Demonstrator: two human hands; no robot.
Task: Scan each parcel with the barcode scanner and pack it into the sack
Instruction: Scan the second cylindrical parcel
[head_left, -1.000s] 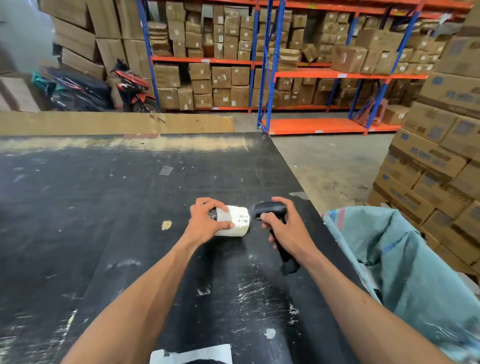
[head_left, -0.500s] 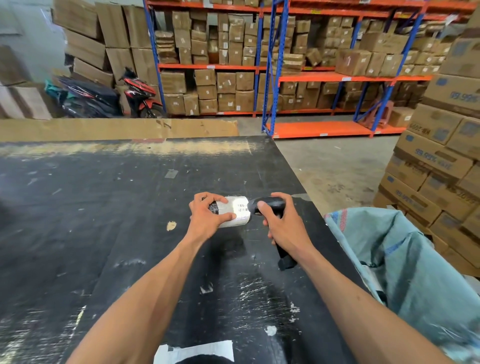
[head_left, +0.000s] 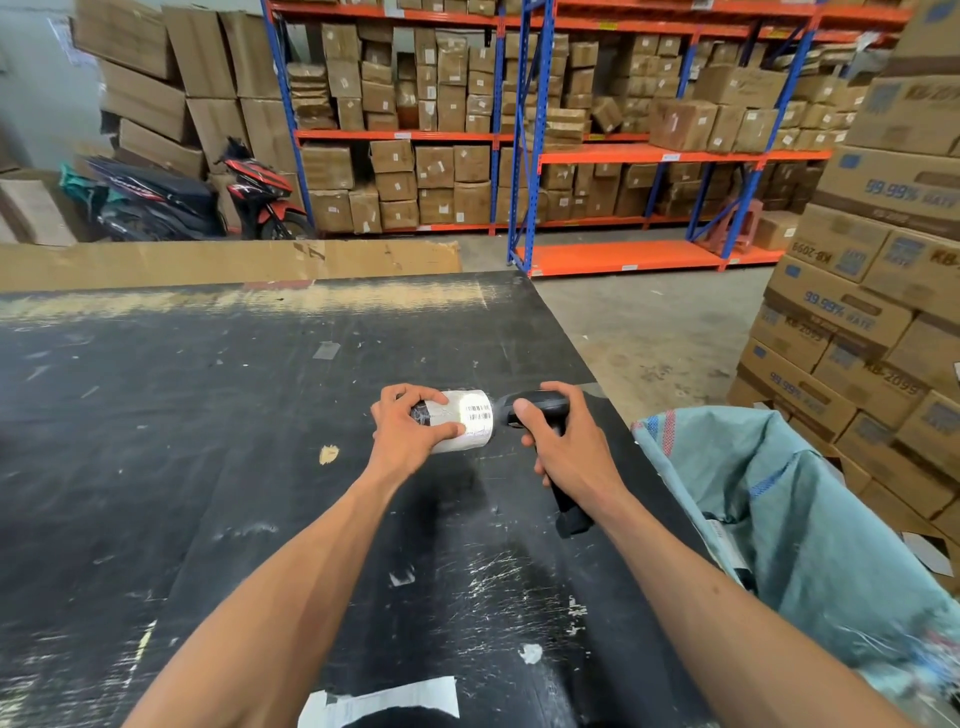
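Observation:
My left hand grips a small roll-shaped parcel wrapped in black plastic, with a white barcode label turned to the right. My right hand holds a black barcode scanner by its handle, its head pointing left and almost touching the label. A bright patch of light lies on the label. Both are held just above the black table. The open teal woven sack hangs at the table's right edge, right of my right arm.
White label scraps lie at the table's near edge. Stacked printed cartons stand behind the sack on the right. Orange and blue racks of boxes and a parked motorbike are beyond the table's far edge.
The scanner head has come closer to the parcel's label, and a bright patch of light now shows on the label. Both hands sit slightly higher in view.

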